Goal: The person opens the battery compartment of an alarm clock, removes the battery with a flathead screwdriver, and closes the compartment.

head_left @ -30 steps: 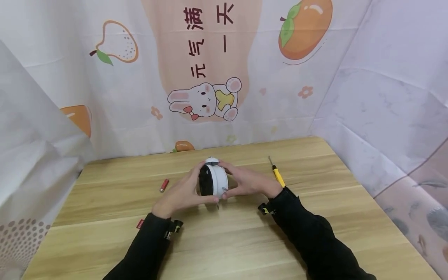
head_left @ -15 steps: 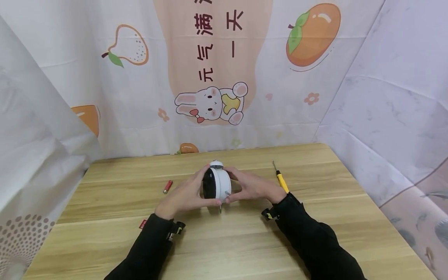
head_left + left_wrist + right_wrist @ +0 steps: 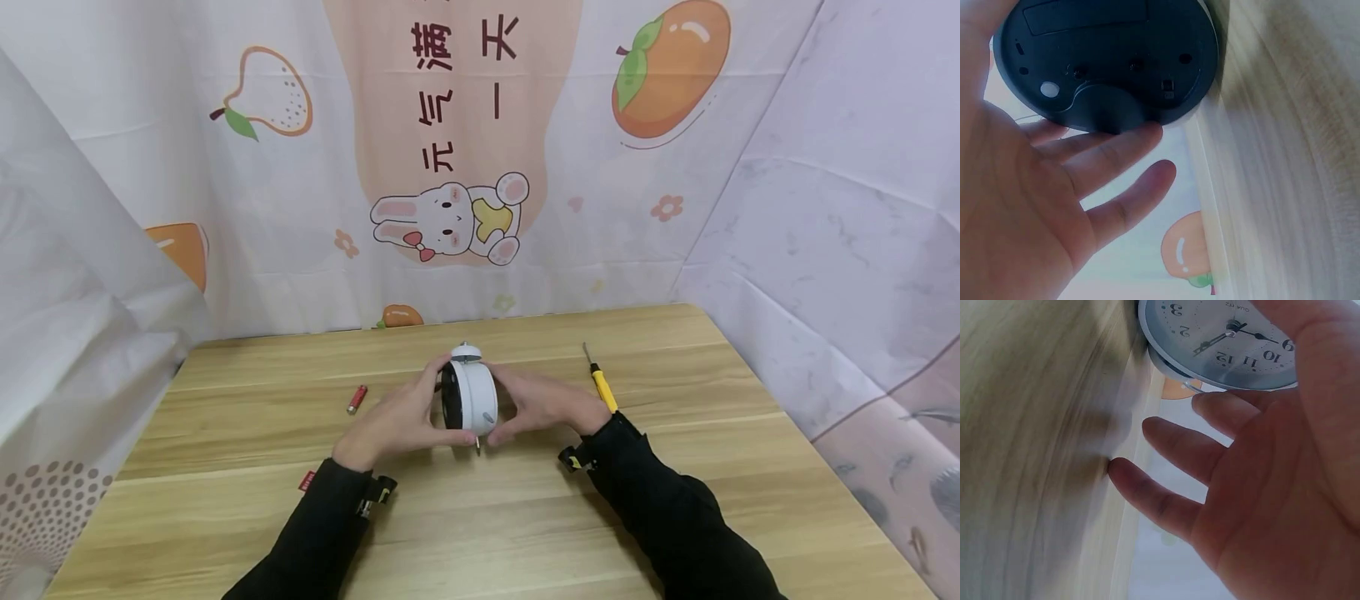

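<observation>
Both hands hold a white twin-bell alarm clock [image 3: 480, 396] on its edge, its bell pointing away and a metal foot towards me. Its pale dial [image 3: 1235, 337] faces right; its black back [image 3: 1110, 56], with knobs and a rectangular cover outline, faces left. My left hand [image 3: 393, 421] grips it from the back side, thumb at the near rim and fingers at the far end. On the dial side, my right hand [image 3: 540, 404] has thumb and forefinger about the rim, with the other fingers [image 3: 1185, 447] spread off it. Whether the clock touches the table cannot be told.
A red battery [image 3: 357, 399] lies on the wooden table [image 3: 465, 533] left of the clock. Right of it lies a yellow-handled screwdriver [image 3: 602, 388], close to my right wrist. A small red tag [image 3: 307, 481] shows by my left sleeve. A printed curtain [image 3: 300, 242] hangs behind.
The clock has turned slightly between my hands, so less of its black back shows from above. My right thumb has shifted a little towards me. The head view has shifted slightly.
</observation>
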Action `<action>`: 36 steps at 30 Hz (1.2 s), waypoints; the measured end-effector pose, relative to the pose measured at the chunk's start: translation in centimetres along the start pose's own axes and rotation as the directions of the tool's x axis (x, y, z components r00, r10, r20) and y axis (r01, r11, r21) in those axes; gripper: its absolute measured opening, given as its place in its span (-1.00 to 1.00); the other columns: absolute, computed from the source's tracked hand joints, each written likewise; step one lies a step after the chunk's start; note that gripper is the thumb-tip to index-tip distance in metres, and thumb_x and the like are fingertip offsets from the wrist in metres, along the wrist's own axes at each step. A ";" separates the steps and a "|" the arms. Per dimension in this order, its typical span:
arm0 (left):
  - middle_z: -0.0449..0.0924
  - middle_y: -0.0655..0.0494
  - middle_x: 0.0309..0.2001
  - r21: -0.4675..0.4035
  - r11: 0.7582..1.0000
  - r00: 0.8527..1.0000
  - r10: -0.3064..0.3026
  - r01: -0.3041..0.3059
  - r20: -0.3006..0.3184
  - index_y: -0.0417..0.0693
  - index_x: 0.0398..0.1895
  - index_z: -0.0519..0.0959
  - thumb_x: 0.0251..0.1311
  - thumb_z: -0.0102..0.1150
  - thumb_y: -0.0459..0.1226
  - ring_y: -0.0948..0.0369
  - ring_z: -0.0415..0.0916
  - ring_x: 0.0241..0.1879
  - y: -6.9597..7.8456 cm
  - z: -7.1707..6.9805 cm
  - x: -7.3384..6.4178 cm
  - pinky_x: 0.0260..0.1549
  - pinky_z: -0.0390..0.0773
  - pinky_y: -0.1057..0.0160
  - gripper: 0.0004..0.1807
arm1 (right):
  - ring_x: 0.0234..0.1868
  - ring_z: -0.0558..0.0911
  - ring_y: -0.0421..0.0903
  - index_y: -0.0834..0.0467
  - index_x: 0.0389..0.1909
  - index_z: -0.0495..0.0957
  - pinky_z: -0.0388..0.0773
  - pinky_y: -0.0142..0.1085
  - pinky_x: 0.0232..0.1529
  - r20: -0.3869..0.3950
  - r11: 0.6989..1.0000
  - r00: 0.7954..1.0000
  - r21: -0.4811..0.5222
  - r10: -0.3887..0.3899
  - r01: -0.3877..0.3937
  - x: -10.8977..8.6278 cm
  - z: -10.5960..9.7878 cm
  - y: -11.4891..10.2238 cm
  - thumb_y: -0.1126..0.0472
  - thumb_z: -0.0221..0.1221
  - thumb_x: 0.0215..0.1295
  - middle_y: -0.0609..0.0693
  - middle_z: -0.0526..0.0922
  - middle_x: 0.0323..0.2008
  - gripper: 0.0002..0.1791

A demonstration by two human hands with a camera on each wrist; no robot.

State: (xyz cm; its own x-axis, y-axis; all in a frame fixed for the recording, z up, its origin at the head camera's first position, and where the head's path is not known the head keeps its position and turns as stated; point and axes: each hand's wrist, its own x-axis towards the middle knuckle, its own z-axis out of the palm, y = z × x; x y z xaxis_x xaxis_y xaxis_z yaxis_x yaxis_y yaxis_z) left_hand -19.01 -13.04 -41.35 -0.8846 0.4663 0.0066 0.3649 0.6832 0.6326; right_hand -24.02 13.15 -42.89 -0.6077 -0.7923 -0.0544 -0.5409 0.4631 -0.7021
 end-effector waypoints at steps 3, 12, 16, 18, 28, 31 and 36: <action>0.40 -0.06 0.39 -0.012 1.000 1.000 -0.015 0.015 0.007 0.16 0.65 -0.13 -0.23 0.44 0.44 0.11 0.47 0.23 -0.1 0.3 0.0 0.16 0.48 0.03 0.43 | 0.31 0.41 -0.23 0.03 0.60 -0.05 0.31 -0.24 0.35 0.013 0.999 1.000 -0.029 0.015 -0.015 -0.1 0.2 0.0 -0.07 0.54 0.06 -0.10 0.38 0.37 0.23; 0.31 0.00 0.45 -0.046 0.999 1.000 -0.009 0.008 -0.007 0.21 0.64 -0.11 -0.24 0.48 0.41 0.15 0.38 0.34 -0.4 0.5 0.0 0.25 0.41 0.00 0.41 | 0.26 0.46 -0.20 0.00 0.62 -0.09 0.36 -0.20 0.32 0.041 0.995 0.997 -0.084 0.059 -0.055 -0.3 0.5 0.0 -0.14 0.48 0.13 -0.07 0.40 0.38 0.20; 0.24 0.04 0.48 -0.066 0.997 0.999 0.034 -0.034 -0.014 0.20 0.63 -0.10 -0.21 0.48 0.39 0.17 0.35 0.36 -0.3 0.7 0.6 0.26 0.39 0.04 0.39 | 0.31 0.42 -0.20 0.01 0.61 -0.10 0.32 -0.21 0.35 0.039 0.999 0.999 -0.011 0.034 -0.033 -0.7 0.1 0.3 -0.04 0.50 0.13 -0.07 0.37 0.40 0.20; 0.23 0.04 0.49 -0.084 0.995 0.998 0.059 -0.059 -0.011 0.20 0.63 -0.10 -0.18 0.46 0.39 0.17 0.34 0.37 -0.2 0.9 1.0 0.27 0.39 0.05 0.37 | 0.34 0.38 -0.21 0.01 0.60 -0.10 0.28 -0.22 0.37 0.035 0.999 0.998 0.008 0.042 -0.043 -1.0 -0.2 0.4 -0.01 0.51 0.12 -0.08 0.34 0.42 0.20; 0.31 -0.03 0.45 -0.167 0.984 0.998 0.063 -0.060 0.013 0.22 0.61 -0.14 -0.09 0.51 0.27 0.21 0.30 0.39 -0.9 0.8 1.1 0.31 0.33 0.02 0.32 | 0.54 0.09 -0.14 0.03 0.64 -0.17 0.10 -0.13 0.47 0.013 0.998 0.997 0.004 0.070 -0.070 -1.2 -0.6 -0.1 -0.16 0.48 0.12 -0.02 0.04 0.59 0.27; 0.28 -0.01 0.44 -0.162 0.985 0.998 0.058 -0.056 0.006 0.16 0.61 -0.14 -0.08 0.53 0.22 0.17 0.33 0.37 -1.2 0.7 0.9 0.28 0.36 0.00 0.31 | 0.56 0.04 -0.14 0.05 0.65 -0.21 0.09 -0.12 0.48 0.015 0.998 0.998 0.017 0.056 -0.056 -0.8 -0.4 -0.3 -0.16 0.47 0.13 -0.02 -0.02 0.60 0.28; 0.29 0.04 0.42 -0.156 0.987 0.999 0.049 -0.048 -0.003 0.18 0.61 -0.18 -0.08 0.54 0.18 0.16 0.40 0.31 -1.6 0.6 0.6 0.23 0.41 0.01 0.33 | 0.55 0.04 -0.15 0.03 0.65 -0.21 0.07 -0.16 0.48 0.019 0.999 0.999 0.024 0.039 -0.040 -0.3 0.0 -0.3 -0.17 0.46 0.14 -0.04 -0.03 0.61 0.28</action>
State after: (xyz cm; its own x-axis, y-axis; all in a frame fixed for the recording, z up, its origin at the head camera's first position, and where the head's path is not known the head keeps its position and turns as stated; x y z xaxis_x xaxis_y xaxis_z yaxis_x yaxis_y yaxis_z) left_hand -19.96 -13.50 -42.87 -0.8666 0.4974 0.0396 0.3577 0.5640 0.7443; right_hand -23.70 13.24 -42.65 -0.6173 -0.7809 -0.0955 -0.5020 0.4844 -0.7165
